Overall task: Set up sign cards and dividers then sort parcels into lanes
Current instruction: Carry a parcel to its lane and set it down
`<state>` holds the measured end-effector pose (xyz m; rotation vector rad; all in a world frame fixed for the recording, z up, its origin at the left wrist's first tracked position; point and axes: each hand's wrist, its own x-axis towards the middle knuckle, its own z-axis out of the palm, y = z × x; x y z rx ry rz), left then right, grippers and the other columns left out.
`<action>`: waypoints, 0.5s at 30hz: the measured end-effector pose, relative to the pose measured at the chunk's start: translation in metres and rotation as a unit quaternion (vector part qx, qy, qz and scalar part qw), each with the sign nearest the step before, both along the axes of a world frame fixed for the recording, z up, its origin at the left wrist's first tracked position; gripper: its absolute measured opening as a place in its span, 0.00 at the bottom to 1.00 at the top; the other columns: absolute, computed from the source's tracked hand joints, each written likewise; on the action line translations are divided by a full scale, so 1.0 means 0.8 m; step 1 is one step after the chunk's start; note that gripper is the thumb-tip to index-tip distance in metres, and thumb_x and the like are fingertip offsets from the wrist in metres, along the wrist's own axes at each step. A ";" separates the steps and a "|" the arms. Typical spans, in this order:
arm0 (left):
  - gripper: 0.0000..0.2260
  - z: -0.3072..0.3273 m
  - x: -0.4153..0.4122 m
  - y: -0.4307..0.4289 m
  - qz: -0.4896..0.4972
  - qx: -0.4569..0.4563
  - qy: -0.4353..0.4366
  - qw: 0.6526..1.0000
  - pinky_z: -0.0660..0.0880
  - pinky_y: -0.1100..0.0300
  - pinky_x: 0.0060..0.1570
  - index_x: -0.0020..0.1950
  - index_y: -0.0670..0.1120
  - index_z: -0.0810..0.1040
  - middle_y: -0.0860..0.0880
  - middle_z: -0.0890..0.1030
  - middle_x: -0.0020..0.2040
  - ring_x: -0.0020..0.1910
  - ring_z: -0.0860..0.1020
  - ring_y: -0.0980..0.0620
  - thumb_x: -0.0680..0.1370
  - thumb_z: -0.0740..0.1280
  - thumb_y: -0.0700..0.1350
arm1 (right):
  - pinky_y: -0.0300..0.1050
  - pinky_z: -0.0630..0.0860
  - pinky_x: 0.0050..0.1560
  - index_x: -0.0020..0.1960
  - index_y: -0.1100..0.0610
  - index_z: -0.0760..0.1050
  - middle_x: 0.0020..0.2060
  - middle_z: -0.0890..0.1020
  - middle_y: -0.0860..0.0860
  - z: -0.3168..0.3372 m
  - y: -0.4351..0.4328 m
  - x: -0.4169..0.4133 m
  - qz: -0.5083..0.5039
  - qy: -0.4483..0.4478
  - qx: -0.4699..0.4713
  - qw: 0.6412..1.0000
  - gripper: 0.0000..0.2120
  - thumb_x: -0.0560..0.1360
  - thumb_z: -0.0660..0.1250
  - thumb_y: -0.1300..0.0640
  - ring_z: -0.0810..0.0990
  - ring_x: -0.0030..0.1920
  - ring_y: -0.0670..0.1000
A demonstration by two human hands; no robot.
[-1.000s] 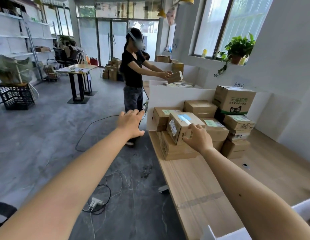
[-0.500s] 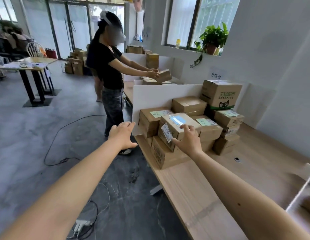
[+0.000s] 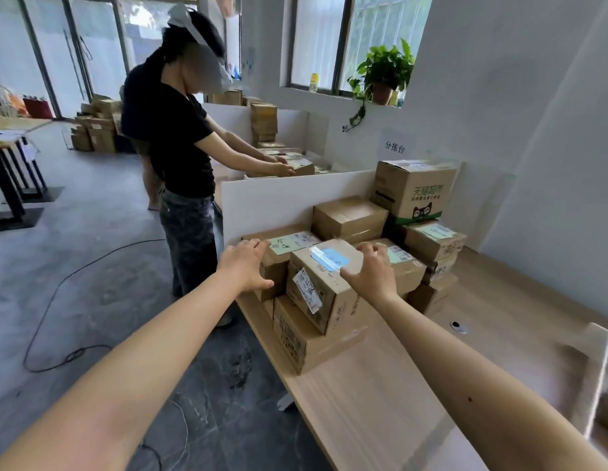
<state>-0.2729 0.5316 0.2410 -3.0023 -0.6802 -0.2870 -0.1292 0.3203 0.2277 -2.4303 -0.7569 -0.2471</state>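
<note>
A heap of cardboard parcels sits on the wooden table (image 3: 380, 385) against a white divider board (image 3: 262, 205). The nearest upper parcel (image 3: 316, 300) is tilted and has blue tape on its top. My right hand (image 3: 372, 271) rests on its top right edge, fingers spread. My left hand (image 3: 245, 266) hovers open just left of it, in front of a parcel with a green label (image 3: 289, 241). A paper sign card (image 3: 394, 146) is stuck on the wall above the heap.
Another person (image 3: 180, 147) stands at the table's far side of the divider, handling a parcel there. A big printed box (image 3: 411, 188) tops the heap at the back. A cable (image 3: 58, 290) lies on the floor. Another white board edge (image 3: 601, 379) is at near right.
My view has moved closer to the heap. My left hand has swung in from over the floor to beside the taped parcel. My right hand has stayed on that parcel.
</note>
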 end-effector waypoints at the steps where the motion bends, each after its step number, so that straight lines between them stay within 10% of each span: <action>1: 0.41 0.005 0.016 0.006 -0.007 -0.004 -0.008 1.000 0.67 0.52 0.63 0.76 0.51 0.55 0.50 0.64 0.74 0.70 0.66 0.49 0.70 0.68 0.63 | 0.52 0.72 0.61 0.67 0.56 0.68 0.64 0.68 0.56 0.003 0.004 0.015 -0.003 -0.001 -0.004 1.000 0.29 0.70 0.72 0.48 0.70 0.63 0.56; 15: 0.42 0.029 0.212 0.069 -0.080 -0.122 0.019 0.989 0.71 0.52 0.61 0.76 0.52 0.56 0.51 0.64 0.74 0.69 0.67 0.49 0.69 0.73 0.59 | 0.54 0.73 0.56 0.64 0.55 0.67 0.61 0.68 0.56 0.023 0.029 0.199 -0.061 0.017 -0.017 0.998 0.25 0.72 0.69 0.47 0.74 0.57 0.59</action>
